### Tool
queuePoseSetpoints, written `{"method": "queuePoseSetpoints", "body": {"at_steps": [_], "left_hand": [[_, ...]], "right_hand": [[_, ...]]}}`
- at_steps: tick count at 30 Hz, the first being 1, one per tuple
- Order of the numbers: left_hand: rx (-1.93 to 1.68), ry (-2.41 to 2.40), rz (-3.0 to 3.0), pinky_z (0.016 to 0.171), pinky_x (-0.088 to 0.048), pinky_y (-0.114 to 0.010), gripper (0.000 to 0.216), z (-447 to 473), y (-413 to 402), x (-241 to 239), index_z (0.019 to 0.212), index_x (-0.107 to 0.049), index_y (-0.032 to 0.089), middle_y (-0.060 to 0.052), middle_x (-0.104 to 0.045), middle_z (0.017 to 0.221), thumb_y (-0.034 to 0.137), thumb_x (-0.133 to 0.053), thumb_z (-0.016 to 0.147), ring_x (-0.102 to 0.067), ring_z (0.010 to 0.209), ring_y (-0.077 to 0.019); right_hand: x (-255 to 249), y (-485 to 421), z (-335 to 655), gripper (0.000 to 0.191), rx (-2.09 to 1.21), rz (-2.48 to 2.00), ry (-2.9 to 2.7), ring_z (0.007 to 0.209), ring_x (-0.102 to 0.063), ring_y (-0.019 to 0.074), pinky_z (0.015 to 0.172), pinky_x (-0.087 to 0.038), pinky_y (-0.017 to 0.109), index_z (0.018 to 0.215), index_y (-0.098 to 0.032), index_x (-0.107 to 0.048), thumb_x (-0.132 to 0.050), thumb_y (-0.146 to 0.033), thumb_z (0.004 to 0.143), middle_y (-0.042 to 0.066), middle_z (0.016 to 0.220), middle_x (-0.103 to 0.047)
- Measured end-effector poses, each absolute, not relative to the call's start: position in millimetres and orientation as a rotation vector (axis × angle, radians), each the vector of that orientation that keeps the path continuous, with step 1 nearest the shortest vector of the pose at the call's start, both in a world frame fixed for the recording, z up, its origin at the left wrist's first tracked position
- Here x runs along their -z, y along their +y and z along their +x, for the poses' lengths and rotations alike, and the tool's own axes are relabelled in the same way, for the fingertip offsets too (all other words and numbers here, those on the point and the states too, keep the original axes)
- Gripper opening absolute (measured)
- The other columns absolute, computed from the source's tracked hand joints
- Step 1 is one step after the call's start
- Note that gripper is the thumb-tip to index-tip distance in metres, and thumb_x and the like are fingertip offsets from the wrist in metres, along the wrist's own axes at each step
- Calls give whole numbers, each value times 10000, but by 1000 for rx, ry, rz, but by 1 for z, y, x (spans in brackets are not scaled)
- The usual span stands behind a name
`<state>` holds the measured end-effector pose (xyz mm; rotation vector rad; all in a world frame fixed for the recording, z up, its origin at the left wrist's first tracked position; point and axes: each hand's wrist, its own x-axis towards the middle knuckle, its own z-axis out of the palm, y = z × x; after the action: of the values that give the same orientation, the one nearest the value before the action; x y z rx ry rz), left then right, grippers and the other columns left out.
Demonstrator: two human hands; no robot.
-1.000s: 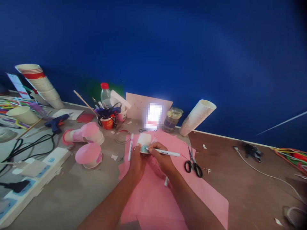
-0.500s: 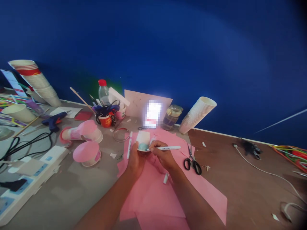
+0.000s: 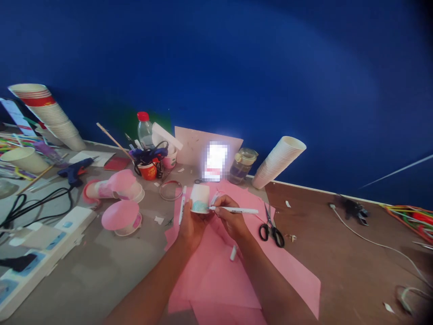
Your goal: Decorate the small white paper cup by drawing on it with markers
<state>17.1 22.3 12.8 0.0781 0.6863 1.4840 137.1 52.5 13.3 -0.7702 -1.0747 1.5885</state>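
My left hand (image 3: 191, 228) is closed round a white paper cup (image 3: 201, 193) with a light blue patch near its lower edge. In my right hand (image 3: 230, 216) a white marker pen (image 3: 241, 210) is pinched, its tip close beside the cup's lower right edge; whether it touches I cannot tell. Pink paper sheets (image 3: 216, 280) lie beneath both hands. A white pen cap (image 3: 233, 253) rests on the paper between my forearms. Another white marker (image 3: 182, 205) lies left of the cup. Black-handled scissors (image 3: 271, 228) lie open to the right.
Pink-covered cup pieces (image 3: 121, 215), a glue gun (image 3: 76, 171) and a power strip (image 3: 50, 248) with cables occupy the left. Behind stand a blurred bright screen (image 3: 215, 161), a jar (image 3: 242, 166) and a leaning cup stack (image 3: 279, 160). A white cable (image 3: 368, 241) runs along the right.
The pen's tip has shifted slightly right, off the cup's blue patch to beside its edge. The cup has turned slightly in my left hand, which still holds it.
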Motion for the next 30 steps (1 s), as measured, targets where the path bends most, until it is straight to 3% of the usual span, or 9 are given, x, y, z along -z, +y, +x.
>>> {"method": "queuePoseSetpoints", "body": {"at_steps": [12, 30], "left_hand": [[-1519, 657, 97, 639, -519, -276, 311, 19, 21, -14, 898, -675, 152, -37, -717, 794, 438, -687, 776, -639, 681, -150], [-1514, 673, 114, 662, -510, -262, 276, 20, 22, -9, 855, -675, 155, -33, -710, 780, 421, -673, 783, -638, 689, -144]], "right_hand": [[-20, 46, 131, 238, -1536, -824, -1191, 637, -541, 145, 621, -463, 287, 674, -225, -613, -798, -369, 632, -19, 668, -587], [-25, 46, 131, 186, -1536, -867, -1255, 629, -549, 148, 613, -458, 289, 644, -221, -600, -761, -313, 651, -21, 646, -582]]}}
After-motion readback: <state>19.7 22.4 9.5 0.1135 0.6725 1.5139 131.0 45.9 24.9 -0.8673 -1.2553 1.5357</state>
